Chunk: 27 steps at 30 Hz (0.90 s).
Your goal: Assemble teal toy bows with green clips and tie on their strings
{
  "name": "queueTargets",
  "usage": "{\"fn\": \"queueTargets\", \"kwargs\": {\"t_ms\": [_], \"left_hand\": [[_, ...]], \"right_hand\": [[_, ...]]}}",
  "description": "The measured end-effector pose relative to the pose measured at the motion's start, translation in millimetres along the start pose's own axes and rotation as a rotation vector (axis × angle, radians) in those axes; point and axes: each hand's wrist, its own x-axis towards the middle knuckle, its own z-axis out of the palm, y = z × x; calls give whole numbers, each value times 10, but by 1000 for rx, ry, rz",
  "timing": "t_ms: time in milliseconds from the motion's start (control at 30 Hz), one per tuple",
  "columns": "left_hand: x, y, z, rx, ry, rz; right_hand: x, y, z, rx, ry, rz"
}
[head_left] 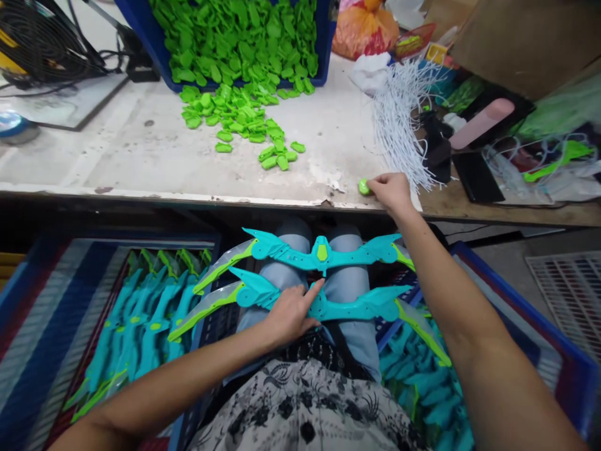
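Two teal toy bows with lime-green tips lie across my lap, one beyond the other. The farther bow (300, 255) has a green piece set in its centre. On the nearer bow (357, 307) rests my left hand (292, 313), its index finger stretched out by the bow's middle and the hand partly covering it. At the table's front edge, my right hand (390, 191) pinches a small green plastic piece (363, 186) between thumb and fingertips.
A blue bin (165, 70) spills green pieces (244, 113) onto the white table (159, 150). White strings (399, 125), a phone (476, 178) and clutter lie at the right. Crates with teal bows (136, 319) flank my legs.
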Motion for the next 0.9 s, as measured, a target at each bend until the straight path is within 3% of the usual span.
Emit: {"fn": "queueTargets", "kwargs": {"t_ms": [100, 167, 333, 467, 567, 667, 767, 900], "left_hand": [[116, 59, -88, -51, -37, -11], [160, 69, -133, -92, -80, -20], [227, -52, -235, -323, -136, -65], [363, -196, -296, -461, -228, 7], [473, -267, -306, -631, -322, 17], [526, -299, -291, -726, -362, -17], [535, -310, -266, -709, -355, 0], [534, -323, -233, -710, -318, -17]], "right_hand": [[-134, 98, -149, -135, 71, 7], [-197, 103, -198, -158, 92, -127], [-166, 156, -209, -62, -102, -506], [-272, 155, -180, -42, -102, -531], [-824, 53, -134, 72, -93, -583], [-1677, -38, -24, 204, -283, -720], [-2380, -31, 153, 167, -366, -702], [-2727, 28, 369, 136, -293, -630]]}}
